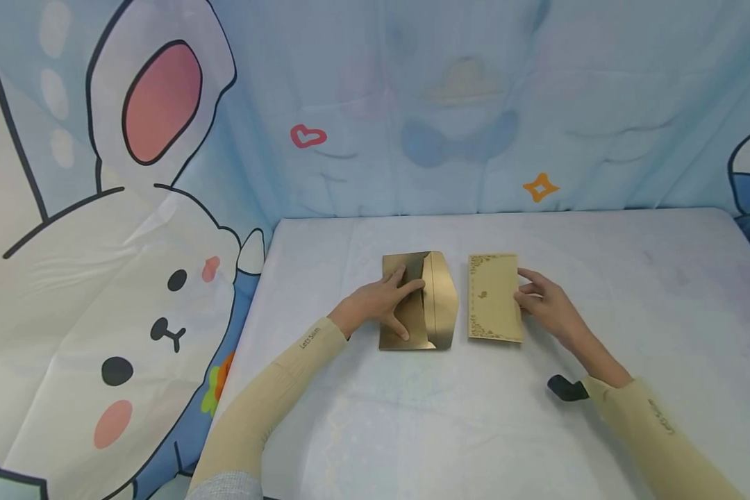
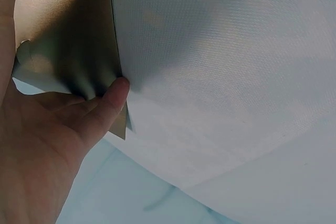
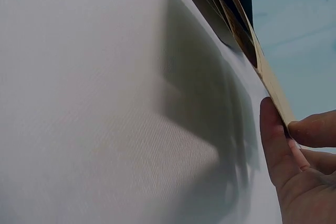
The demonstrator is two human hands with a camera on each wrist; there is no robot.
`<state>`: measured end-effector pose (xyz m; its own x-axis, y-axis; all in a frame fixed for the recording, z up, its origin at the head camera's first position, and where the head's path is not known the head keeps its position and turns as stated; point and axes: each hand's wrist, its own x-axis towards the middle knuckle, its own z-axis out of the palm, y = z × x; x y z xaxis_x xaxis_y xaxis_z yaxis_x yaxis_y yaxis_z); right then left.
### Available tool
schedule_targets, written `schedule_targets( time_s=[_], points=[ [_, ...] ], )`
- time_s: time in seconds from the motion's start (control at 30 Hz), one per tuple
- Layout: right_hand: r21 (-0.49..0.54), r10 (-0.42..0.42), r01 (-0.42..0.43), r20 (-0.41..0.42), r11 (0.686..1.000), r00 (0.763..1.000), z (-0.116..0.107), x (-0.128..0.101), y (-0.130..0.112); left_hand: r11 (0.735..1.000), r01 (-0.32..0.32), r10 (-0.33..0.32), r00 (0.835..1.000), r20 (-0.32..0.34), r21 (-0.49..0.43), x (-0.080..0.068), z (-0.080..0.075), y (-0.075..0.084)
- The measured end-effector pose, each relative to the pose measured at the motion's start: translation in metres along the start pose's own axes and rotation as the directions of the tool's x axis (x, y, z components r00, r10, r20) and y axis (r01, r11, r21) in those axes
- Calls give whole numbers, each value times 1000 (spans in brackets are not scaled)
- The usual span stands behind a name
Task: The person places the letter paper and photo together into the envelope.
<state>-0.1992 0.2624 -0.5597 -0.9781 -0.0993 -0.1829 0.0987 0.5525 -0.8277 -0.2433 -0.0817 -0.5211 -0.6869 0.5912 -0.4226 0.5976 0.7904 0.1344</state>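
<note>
A gold envelope point(image 1: 440, 298), its flap folded out to the right, lies on the white table. My left hand point(image 1: 378, 302) spreads its fingers over the envelope near the mouth. In the left wrist view the left hand point(image 2: 58, 129) touches the shaded gold paper, partly hiding its lower edge. To the right is a pale gold card point(image 1: 494, 298) with ornamented corners. My right hand point(image 1: 546, 305) pinches the card by its right edge. From the right wrist, the card point(image 3: 275, 90) is seen edge-on, raised above its shadow, between thumb and fingers of the right hand point(image 3: 307, 182).
Blue cartoon cloth point(image 1: 362, 83) hangs behind the table point(image 1: 631, 292), and a large rabbit print point(image 1: 156, 298) covers the left side. A black piece point(image 1: 567, 389) sticks out by the right sleeve's cuff. Bare table surface shows in front of both hands.
</note>
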Motion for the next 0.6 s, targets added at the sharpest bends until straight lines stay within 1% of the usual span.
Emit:
schedule_targets(
  time_s=[0.17, 0.2, 0.37, 0.6],
  points=[
    [8, -3, 3, 18, 1000, 1000, 5, 1, -8, 1000, 3, -3, 1000, -1, 10, 1, 0, 0],
    [6, -14, 14, 32, 1000, 999, 5, 1, -9, 1000, 3, -3, 1000, 1, 11, 1, 0, 0],
    [12, -39, 39, 47, 999, 998, 8, 2, -14, 1000, 6, -6, 1000, 4, 12, 2, -1, 0],
    [16, -65, 64, 66, 998, 996, 15, 7, -13, 1000, 3, -3, 1000, 4, 14, 0, -1, 1]
  ],
)
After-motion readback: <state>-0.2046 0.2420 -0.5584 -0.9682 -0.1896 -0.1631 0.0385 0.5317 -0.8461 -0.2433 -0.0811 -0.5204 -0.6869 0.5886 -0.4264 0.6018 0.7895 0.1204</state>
